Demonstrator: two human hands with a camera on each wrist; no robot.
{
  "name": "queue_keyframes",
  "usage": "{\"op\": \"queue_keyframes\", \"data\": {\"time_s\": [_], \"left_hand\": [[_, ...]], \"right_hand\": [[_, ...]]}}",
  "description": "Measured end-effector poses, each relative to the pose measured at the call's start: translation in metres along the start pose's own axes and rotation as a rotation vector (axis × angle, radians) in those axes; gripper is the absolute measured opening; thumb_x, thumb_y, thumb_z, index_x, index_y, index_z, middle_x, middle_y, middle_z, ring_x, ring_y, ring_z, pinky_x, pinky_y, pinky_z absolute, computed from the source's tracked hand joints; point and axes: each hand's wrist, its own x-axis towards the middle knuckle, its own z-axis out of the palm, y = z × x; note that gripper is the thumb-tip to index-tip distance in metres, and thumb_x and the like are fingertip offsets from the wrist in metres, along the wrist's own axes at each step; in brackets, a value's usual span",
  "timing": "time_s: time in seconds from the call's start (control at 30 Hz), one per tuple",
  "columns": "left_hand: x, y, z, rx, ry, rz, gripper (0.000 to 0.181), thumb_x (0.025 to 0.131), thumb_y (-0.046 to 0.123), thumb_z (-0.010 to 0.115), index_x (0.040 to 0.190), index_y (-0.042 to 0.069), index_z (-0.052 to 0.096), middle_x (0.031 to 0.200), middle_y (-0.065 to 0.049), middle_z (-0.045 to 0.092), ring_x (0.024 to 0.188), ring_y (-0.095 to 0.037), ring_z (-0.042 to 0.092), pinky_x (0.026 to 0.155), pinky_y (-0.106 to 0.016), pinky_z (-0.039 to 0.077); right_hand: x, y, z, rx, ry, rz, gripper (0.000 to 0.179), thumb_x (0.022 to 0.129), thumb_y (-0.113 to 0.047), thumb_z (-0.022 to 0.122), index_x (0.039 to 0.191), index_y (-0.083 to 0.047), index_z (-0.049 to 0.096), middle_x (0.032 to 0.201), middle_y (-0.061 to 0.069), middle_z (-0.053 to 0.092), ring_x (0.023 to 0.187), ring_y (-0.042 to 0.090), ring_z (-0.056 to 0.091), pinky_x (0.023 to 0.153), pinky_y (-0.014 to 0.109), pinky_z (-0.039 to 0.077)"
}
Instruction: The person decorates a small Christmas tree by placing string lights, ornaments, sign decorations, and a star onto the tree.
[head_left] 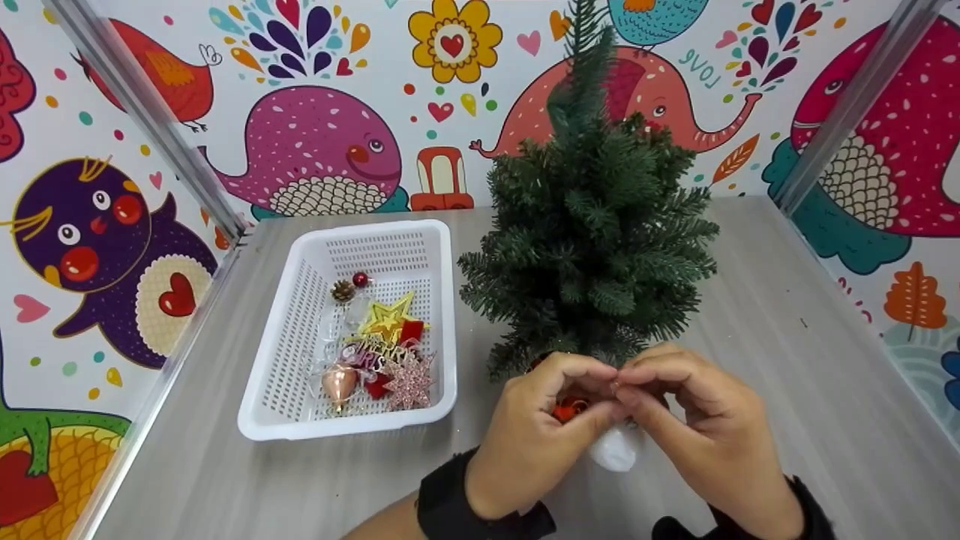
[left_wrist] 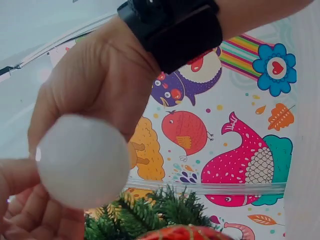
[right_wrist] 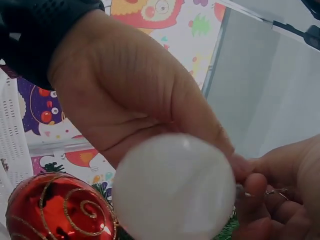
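Note:
Just in front of the tree, both hands meet, fingertips together. My left hand (head_left: 532, 435) and my right hand (head_left: 709, 435) pinch the thin hanging loop (right_wrist: 272, 192) of a white ball ornament (head_left: 616, 450). The smooth, round ball hangs below the fingers and looks large in both wrist views. Behind the hands stands a small green Christmas tree (head_left: 592, 247). A red ball ornament (right_wrist: 62, 210) with gold glitter swirls shows near its lower branches, partly hidden by the left hand in the head view.
Left of the tree sits a white plastic basket (head_left: 274, 337). Inside are a gold star (head_left: 388, 319), a pink glitter snowflake (head_left: 410, 381), a pinecone (head_left: 343, 291), a pink drop ornament (head_left: 339, 384) and a small red ball (head_left: 361, 279). Printed panels wall the grey table (head_left: 187, 465).

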Motion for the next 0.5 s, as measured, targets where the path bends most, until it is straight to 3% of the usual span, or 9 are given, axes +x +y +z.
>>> {"op": "queue_keyframes", "data": {"time_s": [0.07, 0.23, 0.3, 0.37, 0.5], "left_hand": [[0.005, 0.000, 0.000, 0.015, 0.019, 0.035, 0.022, 0.096, 0.007, 0.073, 0.116, 0.003, 0.067, 0.105, -0.014, 0.076, 0.096, -0.018, 0.074, 0.080, -0.029, 0.063], [0.025, 0.003, -0.004, 0.181, 0.057, 0.271, 0.016, 0.093, 0.000, 0.074, 0.108, 0.001, 0.073, 0.099, -0.010, 0.075, 0.092, -0.014, 0.072, 0.078, -0.020, 0.060], [0.032, 0.006, -0.007, 0.218, 0.066, 0.332, 0.015, 0.091, -0.002, 0.074, 0.107, 0.000, 0.075, 0.097, -0.010, 0.075, 0.092, -0.014, 0.072, 0.080, -0.019, 0.060], [0.038, 0.008, -0.009, 0.239, 0.073, 0.362, 0.016, 0.091, -0.003, 0.073, 0.106, -0.001, 0.075, 0.098, -0.010, 0.075, 0.093, -0.015, 0.072, 0.083, -0.020, 0.060], [0.050, 0.011, -0.012, 0.285, 0.100, 0.395, 0.015, 0.092, -0.003, 0.072, 0.107, -0.001, 0.075, 0.098, -0.010, 0.075, 0.093, -0.015, 0.072, 0.085, -0.020, 0.059]], "right_hand": [[0.002, -0.001, -0.002, 0.002, 0.009, 0.006, 0.020, 0.087, 0.020, 0.067, 0.106, 0.012, 0.067, 0.109, 0.008, 0.072, 0.100, 0.015, 0.069, 0.085, 0.019, 0.058], [0.008, -0.002, -0.008, 0.073, 0.015, -0.013, 0.026, 0.085, 0.029, 0.061, 0.109, 0.019, 0.063, 0.113, 0.013, 0.070, 0.102, 0.017, 0.070, 0.086, 0.021, 0.058], [0.013, -0.003, -0.008, 0.064, 0.035, -0.043, 0.026, 0.085, 0.030, 0.061, 0.109, 0.021, 0.063, 0.111, 0.014, 0.070, 0.100, 0.017, 0.069, 0.086, 0.021, 0.058], [0.020, -0.005, -0.006, 0.017, 0.064, -0.083, 0.023, 0.086, 0.027, 0.061, 0.107, 0.021, 0.064, 0.109, 0.015, 0.070, 0.097, 0.016, 0.067, 0.085, 0.020, 0.056], [0.035, -0.009, -0.003, -0.207, 0.140, -0.144, 0.014, 0.089, 0.019, 0.066, 0.103, 0.016, 0.069, 0.100, 0.015, 0.070, 0.088, 0.012, 0.062, 0.079, 0.016, 0.051]]}}
